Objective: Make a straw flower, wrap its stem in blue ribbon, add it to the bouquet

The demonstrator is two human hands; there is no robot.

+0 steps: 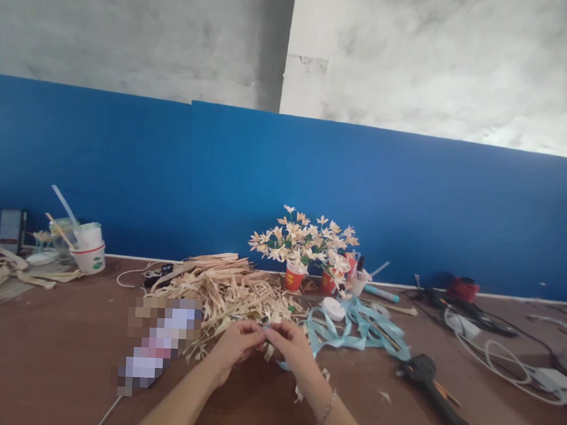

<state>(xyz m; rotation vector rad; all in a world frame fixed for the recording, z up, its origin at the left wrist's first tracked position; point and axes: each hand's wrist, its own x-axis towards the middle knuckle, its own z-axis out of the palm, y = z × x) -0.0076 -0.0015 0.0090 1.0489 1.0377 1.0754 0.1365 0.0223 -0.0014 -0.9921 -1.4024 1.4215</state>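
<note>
My left hand (233, 348) and my right hand (295, 349) meet over the near middle of the table, fingertips pinched together. What they hold is small and mostly covered by the fingers; a bluish-grey bit shows between the tips, and a pale scrap shows just below. Behind them spreads a heap of dry, straw-coloured husk strips (243, 286). Light blue ribbon (353, 328) lies in loose loops to the right of my right hand, and a bit of it shows beside that wrist. A white ribbon spool (334, 309) sits among the loops.
Pale handmade flowers (305, 238) stand in red paper cups (294, 278) at the back. A black glue gun (433, 394) lies at right, with cables (486, 365) beyond. A blurred-out object (160, 348) lies at left. Farther left stands a white tub (90, 258) holding sticks.
</note>
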